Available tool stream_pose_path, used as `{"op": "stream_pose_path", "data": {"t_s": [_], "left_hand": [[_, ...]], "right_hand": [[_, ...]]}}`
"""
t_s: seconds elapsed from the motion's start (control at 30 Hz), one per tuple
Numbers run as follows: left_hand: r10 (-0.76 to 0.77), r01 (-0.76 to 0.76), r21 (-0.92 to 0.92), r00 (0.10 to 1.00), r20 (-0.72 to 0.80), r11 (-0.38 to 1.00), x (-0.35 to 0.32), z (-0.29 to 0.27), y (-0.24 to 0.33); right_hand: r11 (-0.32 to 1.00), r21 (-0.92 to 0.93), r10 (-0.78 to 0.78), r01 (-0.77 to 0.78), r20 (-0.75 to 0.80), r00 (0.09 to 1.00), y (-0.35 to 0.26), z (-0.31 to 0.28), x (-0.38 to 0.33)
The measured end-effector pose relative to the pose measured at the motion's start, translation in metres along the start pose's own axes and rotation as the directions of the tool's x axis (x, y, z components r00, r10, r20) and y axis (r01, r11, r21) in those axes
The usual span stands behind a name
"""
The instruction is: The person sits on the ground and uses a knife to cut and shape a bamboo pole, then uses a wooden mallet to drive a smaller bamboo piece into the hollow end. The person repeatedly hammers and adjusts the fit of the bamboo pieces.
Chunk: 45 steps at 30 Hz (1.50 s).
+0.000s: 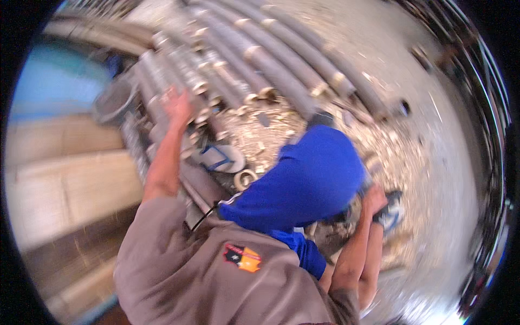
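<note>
The left hand was stretched out with its fingers spread open, resting on the ends of the grey ribbed hoses stacked on the gravel ground, gripping nothing. The right hand lay low beside a blue-clad knee, just by a sandalled foot; whether it was closed could not be told. A blue-strapped sandal and a metal ring lay near the hose ends.
</note>
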<state>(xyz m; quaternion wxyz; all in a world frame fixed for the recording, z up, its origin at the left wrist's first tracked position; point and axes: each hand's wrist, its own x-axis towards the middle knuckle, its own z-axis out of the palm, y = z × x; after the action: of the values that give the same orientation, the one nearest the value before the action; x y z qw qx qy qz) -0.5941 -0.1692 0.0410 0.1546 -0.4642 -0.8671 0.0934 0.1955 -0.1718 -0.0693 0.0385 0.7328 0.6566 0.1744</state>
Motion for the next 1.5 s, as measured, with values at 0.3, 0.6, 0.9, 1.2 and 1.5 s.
{"op": "stream_pose_path", "data": {"t_s": [0.3,0.6,0.9,1.2,1.5], "left_hand": [[0.368,-0.327,-0.174,0.759,0.538,0.929,0.018,-0.005,0.08],[0.411,-0.385,-0.158,0.775,0.479,0.909,0.065,0.003,0.1],[0.449,-0.42,-0.169,0.775,0.444,0.892,0.097,-0.008,0.123],[0.506,-0.475,-0.183,0.76,0.408,0.861,0.125,-0.015,0.143],[0.665,-0.602,-0.286,0.705,0.248,0.745,0.182,-0.032,0.166]], "right_hand": [[0.842,0.407,0.287,-0.355,0.219,0.932,0.142,-0.062,-0.004],[0.679,0.114,0.523,-0.725,0.619,0.586,0.362,-0.104,-0.205],[0.442,-0.124,0.633,-0.888,0.745,0.211,0.279,-0.045,-0.367],[0.127,-0.027,0.742,-0.992,0.666,0.076,0.234,-0.057,-0.402],[-0.426,0.459,0.713,-0.779,0.701,0.023,0.218,-0.14,-0.408]]}}
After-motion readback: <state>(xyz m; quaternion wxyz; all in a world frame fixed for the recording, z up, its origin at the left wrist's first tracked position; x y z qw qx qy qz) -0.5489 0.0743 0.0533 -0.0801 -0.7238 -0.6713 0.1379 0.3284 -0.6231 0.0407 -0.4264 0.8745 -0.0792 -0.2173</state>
